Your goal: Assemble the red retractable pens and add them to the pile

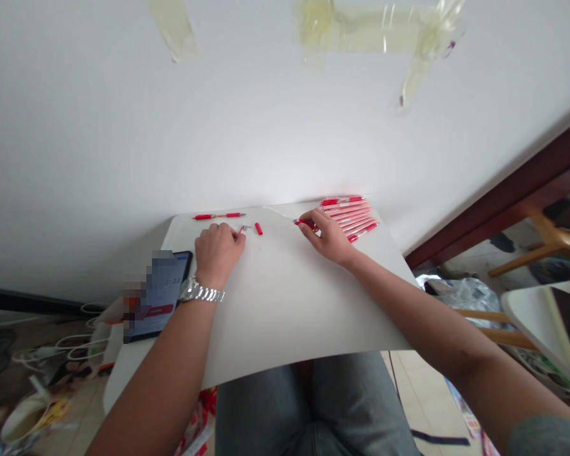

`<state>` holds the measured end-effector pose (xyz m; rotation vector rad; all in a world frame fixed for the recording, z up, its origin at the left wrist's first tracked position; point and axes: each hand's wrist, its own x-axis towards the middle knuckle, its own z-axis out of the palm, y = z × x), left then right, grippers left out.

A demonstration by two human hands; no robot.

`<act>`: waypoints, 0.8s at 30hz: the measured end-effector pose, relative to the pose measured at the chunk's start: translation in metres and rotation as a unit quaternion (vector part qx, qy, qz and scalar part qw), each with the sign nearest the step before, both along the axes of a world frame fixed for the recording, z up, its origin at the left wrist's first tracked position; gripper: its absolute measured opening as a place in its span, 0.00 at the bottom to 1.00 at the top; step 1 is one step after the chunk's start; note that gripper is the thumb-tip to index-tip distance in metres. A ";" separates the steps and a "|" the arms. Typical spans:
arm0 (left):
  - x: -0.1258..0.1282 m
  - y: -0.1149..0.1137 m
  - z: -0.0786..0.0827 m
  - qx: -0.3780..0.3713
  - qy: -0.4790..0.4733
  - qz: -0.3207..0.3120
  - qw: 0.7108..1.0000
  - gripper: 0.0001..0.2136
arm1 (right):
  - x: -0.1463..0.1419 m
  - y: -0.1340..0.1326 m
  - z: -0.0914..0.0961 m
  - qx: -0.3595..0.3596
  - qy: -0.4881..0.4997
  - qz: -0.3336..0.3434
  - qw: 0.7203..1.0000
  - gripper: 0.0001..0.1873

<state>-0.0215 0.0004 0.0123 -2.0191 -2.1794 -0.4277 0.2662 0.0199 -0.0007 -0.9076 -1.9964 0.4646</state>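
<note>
My left hand (218, 248), with a metal-band watch at the wrist, rests on the white table with its fingers curled. Its thumb and forefinger pinch at a small silver and red pen part (244, 228), whose exact kind I cannot make out. Just right of that lies a short red pen piece (258, 228). My right hand (327, 235) is closed on a red pen part (304, 222), mostly covered by the fingers. Beside and behind that hand lies a pile of red and clear pens (349, 214). A single red pen (219, 216) lies beyond my left hand.
The white table (285, 304) stands against a white wall with yellowed tape (370, 28). A phone or tablet (171, 291), partly pixelated, lies left of my left wrist. Cables (80, 345) hang at lower left. A wooden chair (546, 237) and a second white surface (527, 310) are at right.
</note>
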 end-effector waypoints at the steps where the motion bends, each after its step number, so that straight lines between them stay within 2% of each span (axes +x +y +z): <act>1: -0.001 0.000 -0.001 0.004 0.004 0.002 1.000 0.11 | 0.000 0.000 0.000 -0.001 0.000 0.000 1.000 0.19; 11: -0.003 0.002 -0.004 0.017 0.003 0.019 1.000 0.14 | 0.000 0.000 0.000 0.002 0.001 0.000 1.000 0.18; 17: -0.001 0.007 -0.003 0.116 -0.104 -0.027 0.987 0.10 | 0.000 0.000 0.000 -0.001 0.001 -0.001 1.000 0.18; 20: 0.002 0.009 -0.005 0.160 -0.172 -0.062 0.970 0.06 | 0.000 0.000 0.000 -0.002 0.000 0.000 1.000 0.19; 24: 0.006 0.011 -0.009 0.184 -0.279 -0.099 0.937 0.05 | 0.000 0.000 -0.001 0.002 -0.002 0.004 1.000 0.18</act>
